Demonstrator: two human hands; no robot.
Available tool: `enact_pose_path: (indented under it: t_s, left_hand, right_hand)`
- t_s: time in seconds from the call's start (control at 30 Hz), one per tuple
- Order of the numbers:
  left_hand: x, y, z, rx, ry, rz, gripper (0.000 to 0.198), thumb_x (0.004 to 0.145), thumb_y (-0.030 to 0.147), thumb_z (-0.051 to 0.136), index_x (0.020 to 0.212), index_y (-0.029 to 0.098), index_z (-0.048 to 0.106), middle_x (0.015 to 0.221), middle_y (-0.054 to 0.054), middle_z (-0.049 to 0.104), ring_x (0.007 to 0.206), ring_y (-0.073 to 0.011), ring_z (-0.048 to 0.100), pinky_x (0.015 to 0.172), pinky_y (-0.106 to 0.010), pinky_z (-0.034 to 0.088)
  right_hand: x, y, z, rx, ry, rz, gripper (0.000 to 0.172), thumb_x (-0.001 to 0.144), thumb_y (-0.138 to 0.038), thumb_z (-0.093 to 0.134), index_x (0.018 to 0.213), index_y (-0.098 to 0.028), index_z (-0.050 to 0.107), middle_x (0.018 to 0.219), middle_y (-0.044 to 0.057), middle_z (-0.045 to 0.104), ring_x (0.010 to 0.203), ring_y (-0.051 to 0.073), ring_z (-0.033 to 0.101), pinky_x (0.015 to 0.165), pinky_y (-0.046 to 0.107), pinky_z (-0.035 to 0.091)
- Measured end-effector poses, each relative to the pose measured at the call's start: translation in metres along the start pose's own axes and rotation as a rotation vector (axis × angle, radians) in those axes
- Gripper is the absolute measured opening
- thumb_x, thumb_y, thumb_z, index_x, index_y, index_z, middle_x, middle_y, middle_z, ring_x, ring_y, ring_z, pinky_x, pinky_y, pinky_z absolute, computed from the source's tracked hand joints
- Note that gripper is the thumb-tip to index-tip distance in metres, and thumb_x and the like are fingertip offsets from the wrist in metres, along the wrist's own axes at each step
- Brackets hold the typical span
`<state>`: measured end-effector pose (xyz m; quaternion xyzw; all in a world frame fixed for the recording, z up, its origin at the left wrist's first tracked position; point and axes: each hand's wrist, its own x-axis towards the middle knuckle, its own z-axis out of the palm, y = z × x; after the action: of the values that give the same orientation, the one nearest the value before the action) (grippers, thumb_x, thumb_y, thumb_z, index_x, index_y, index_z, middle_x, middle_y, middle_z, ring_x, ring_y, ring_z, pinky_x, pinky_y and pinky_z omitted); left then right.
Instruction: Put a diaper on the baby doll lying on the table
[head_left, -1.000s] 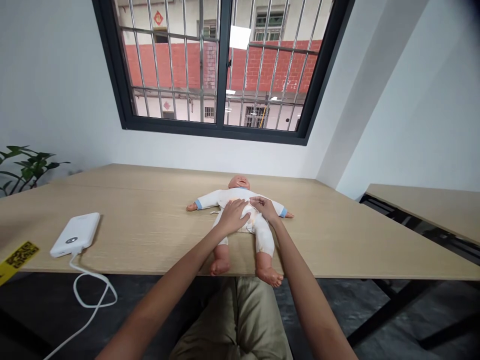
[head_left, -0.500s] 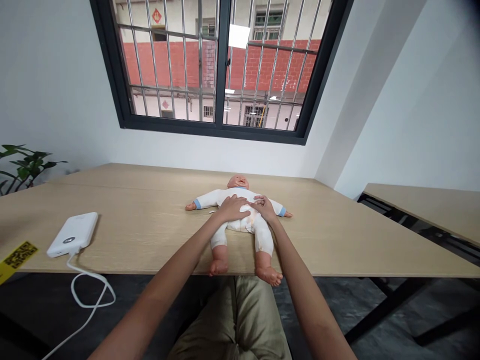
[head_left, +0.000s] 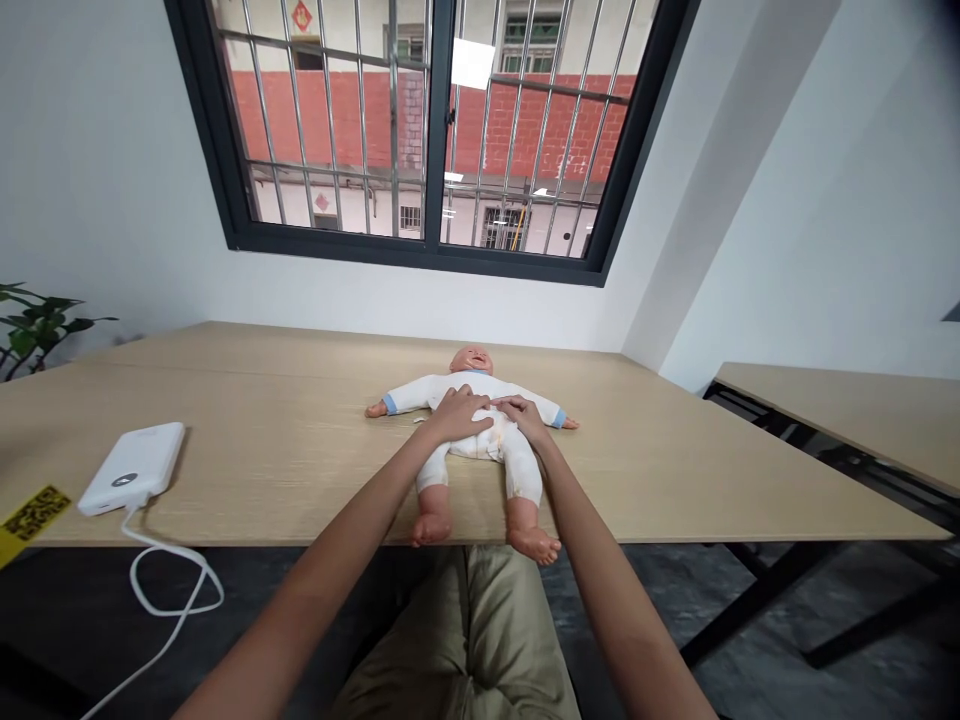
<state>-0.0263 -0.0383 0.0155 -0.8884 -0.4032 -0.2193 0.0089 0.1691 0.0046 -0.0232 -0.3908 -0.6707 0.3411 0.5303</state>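
Note:
A baby doll (head_left: 523,468) lies on its back on the table, head toward the window and feet at the front edge. It wears a white outfit with blue cuffs, and its arms are spread wide. My left hand (head_left: 459,414) rests on the left side of the doll's belly, fingers stretched out and thumb apart. On the other side of the belly lies my right hand (head_left: 523,416), its fingers extended toward the left hand. The fingertips of both hands come close together over the doll's middle. What lies under the palms is hidden.
A white power bank (head_left: 135,468) with a white cable (head_left: 176,608) lies on the wooden table (head_left: 262,440) at left. A yellow tag (head_left: 34,520) is near the front left edge. A plant (head_left: 41,325) stands far left; a second table (head_left: 840,405) is at right.
The right hand's fingers have straightened and shifted slightly left toward the left hand. The left hand stays on the doll's belly. The whole view has shifted a little.

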Motion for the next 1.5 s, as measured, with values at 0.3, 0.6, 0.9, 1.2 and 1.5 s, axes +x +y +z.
enact_pose_path:
  t_s: [0.3, 0.6, 0.9, 1.2, 1.5]
  left_hand:
    - [0.001, -0.033, -0.005, -0.681, 0.154, -0.195, 0.026, 0.091, 0.032, 0.048, 0.092, 0.014, 0.067, 0.095, -0.006, 0.07, 0.096, -0.0209, 0.06, 0.088, -0.032, 0.046]
    - [-0.038, -0.109, -0.014, -0.585, 0.161, -0.527, 0.005, 0.068, 0.02, 0.065, 0.07, 0.016, 0.065, 0.071, -0.003, 0.068, 0.071, -0.0175, 0.061, 0.064, -0.025, 0.045]
    - [-0.044, -0.102, -0.014, -0.318, -0.063, -0.538, 0.008, 0.057, 0.012, 0.063, 0.06, 0.019, 0.063, 0.063, 0.0, 0.066, 0.067, -0.0178, 0.059, 0.059, -0.023, 0.041]
    - [-0.038, -0.099, -0.022, -0.502, 0.245, -0.392, 0.01, 0.078, 0.021, 0.053, 0.083, 0.017, 0.061, 0.095, -0.005, 0.069, 0.089, -0.0173, 0.062, 0.08, -0.025, 0.047]
    - [-0.036, -0.099, -0.007, -1.318, 0.236, -0.262, 0.039, 0.068, 0.043, 0.079, 0.091, 0.015, 0.062, 0.105, -0.009, 0.069, 0.088, -0.0171, 0.064, 0.079, -0.028, 0.05]
  right_hand:
    - [-0.003, 0.0, -0.001, -0.061, 0.015, -0.023, 0.026, 0.069, -0.042, 0.063, 0.082, -0.023, 0.076, 0.099, 0.006, 0.071, 0.103, 0.024, 0.058, 0.096, 0.037, 0.041]
    - [0.007, 0.021, -0.015, 0.18, 0.412, 0.192, 0.041, 0.068, -0.058, 0.057, 0.082, -0.021, 0.065, 0.071, 0.002, 0.06, 0.065, 0.016, 0.056, 0.061, 0.029, 0.048]
    - [0.007, 0.022, -0.015, 0.339, 0.558, 0.243, 0.035, 0.067, -0.055, 0.06, 0.074, -0.021, 0.057, 0.061, -0.002, 0.052, 0.051, 0.012, 0.048, 0.051, 0.028, 0.042]
    - [0.011, -0.022, -0.003, -0.021, 0.437, -0.104, 0.031, 0.075, -0.051, 0.06, 0.075, -0.02, 0.065, 0.079, 0.006, 0.067, 0.08, 0.021, 0.059, 0.077, 0.034, 0.046]
    - [0.02, -0.067, 0.07, -0.554, -0.246, -0.209, 0.026, 0.081, -0.039, 0.065, 0.098, -0.022, 0.076, 0.097, 0.006, 0.072, 0.082, 0.019, 0.061, 0.073, 0.029, 0.043]
